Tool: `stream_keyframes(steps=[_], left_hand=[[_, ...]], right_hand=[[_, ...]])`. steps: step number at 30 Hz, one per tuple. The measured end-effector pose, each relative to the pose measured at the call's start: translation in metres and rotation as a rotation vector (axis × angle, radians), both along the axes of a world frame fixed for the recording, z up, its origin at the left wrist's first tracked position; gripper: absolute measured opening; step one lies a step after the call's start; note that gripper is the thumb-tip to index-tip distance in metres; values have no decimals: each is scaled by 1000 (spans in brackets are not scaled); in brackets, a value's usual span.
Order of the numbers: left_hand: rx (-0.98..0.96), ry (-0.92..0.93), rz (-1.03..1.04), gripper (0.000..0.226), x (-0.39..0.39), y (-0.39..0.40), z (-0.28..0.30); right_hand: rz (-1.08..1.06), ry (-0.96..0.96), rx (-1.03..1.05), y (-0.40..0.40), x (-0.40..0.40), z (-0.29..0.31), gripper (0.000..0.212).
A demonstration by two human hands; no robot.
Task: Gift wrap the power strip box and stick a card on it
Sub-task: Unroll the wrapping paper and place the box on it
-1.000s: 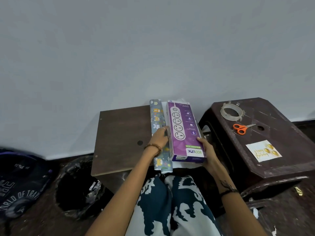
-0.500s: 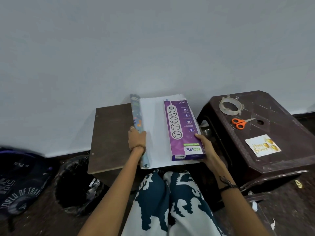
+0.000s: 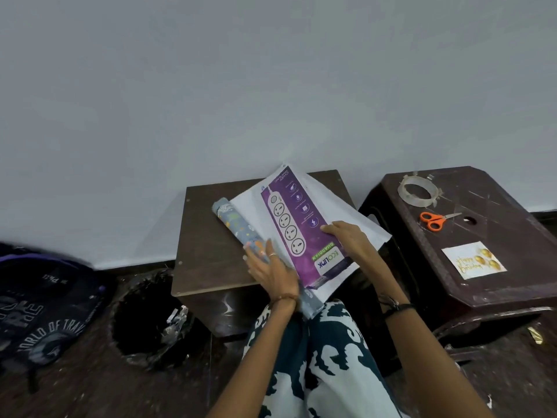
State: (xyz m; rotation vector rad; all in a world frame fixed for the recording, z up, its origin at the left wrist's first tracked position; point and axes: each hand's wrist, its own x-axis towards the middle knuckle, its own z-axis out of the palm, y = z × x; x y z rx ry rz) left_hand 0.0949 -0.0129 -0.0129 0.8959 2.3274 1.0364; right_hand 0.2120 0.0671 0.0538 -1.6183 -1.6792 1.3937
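The purple power strip box [image 3: 304, 233] lies face up on a partly unrolled sheet of wrapping paper [image 3: 346, 212], white side up, spread over the right half of the small brown worktop [image 3: 208, 236]. Box and paper sit askew, running from the worktop's far right corner toward its near edge, where the box's near end and the paper overhang above the person's patterned lap [image 3: 313, 357].

The still-rolled part of the paper [image 3: 238, 227], printed blue-grey, lies along the box's left side, just beside it. The left hand [image 3: 271, 273] rests on the near part of that roll with fingers straight and spread, so this grip is open and flat, pressing rather than clasping. The right hand [image 3: 349, 239] lies on the box's right long edge, fingers extended over the top face; whether the thumb curls under the edge cannot be told.

To the right stands a dark plastic stool [image 3: 494, 297]. On it, near the far edge, lies a ring of clear tape [image 3: 417, 194], just nearer than that a pair of orange-handled scissors [image 3: 437, 220], and toward the near edge a white card [image 3: 473, 260] with gold print.

On the floor to the left sit a black-lined bin [image 3: 144, 321] and a dark backpack [image 3: 39, 312].
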Motion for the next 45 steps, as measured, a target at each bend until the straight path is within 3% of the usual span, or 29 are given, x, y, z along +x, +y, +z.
stream_keyframes(steps=[2, 5, 10, 13, 15, 18, 21, 26, 29, 33, 35, 40, 45], left_hand=[[-274, 335, -355, 69, -21, 4, 4], [-524, 486, -849, 60, -62, 17, 18], [-676, 808, -1184, 74, -101, 28, 31], [-599, 834, -1173, 76, -98, 22, 29], [-507, 790, -1077, 60, -89, 15, 30], [-359, 879, -883, 44, -71, 6, 27], [-246, 867, -678, 39, -54, -3, 25], [-214, 850, -585, 29, -19, -11, 20], [-235, 796, -682, 33, -11, -10, 16], [-332, 326, -798, 57, -19, -7, 7], [-346, 183, -799, 58, -28, -6, 4], [-400, 230, -963, 54, -41, -2, -4], [-302, 205, -1037, 52, -38, 16, -2]], right_hand=[[22, -71, 23, 0, 6, -1, 46], [22, -168, 58, -1, 12, 5, 57], [61, -208, 95, -1, 12, 9, 61], [51, -167, 82, -2, 11, 11, 60], [55, -181, 127, -3, 9, 14, 59], [94, -228, 256, -6, 2, 20, 55], [194, -379, 461, -8, -11, 27, 55], [312, -641, 811, -10, -28, 25, 56], [285, -558, 974, -12, -30, 19, 54], [361, -550, 1033, -8, -31, 10, 52], [455, -560, 989, -7, -31, 1, 50], [495, -512, 861, -8, -34, -17, 51], [413, -516, 863, 0, -32, -35, 49]])
